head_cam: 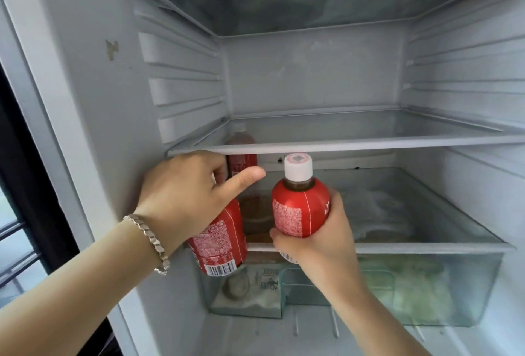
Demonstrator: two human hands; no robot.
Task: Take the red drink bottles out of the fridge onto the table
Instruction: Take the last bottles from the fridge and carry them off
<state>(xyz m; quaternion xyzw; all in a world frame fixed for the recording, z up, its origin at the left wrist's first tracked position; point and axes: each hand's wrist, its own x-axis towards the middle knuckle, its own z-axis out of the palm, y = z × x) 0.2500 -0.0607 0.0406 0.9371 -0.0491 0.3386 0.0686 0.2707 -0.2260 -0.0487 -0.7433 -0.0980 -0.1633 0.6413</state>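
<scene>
While each hand grips one red bottle, left hand (pixel 181 199) at 9 o'clock of right hand (pixel 318 230): extraction step; third bottle (pixel 241 157) remains; next, carry both to desk.

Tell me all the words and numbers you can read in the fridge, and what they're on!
Bottle in the right hand: white print on the red label, too small to read.
Bottle in the left hand: small print and a barcode with digits, all too blurred to read.
Third bottle at the back: label blurred, unreadable.
White cap: pink mark on top, not legible.
Package in the crisper drawer: large characters, blurred and seen through plastic, not readable.
</scene>
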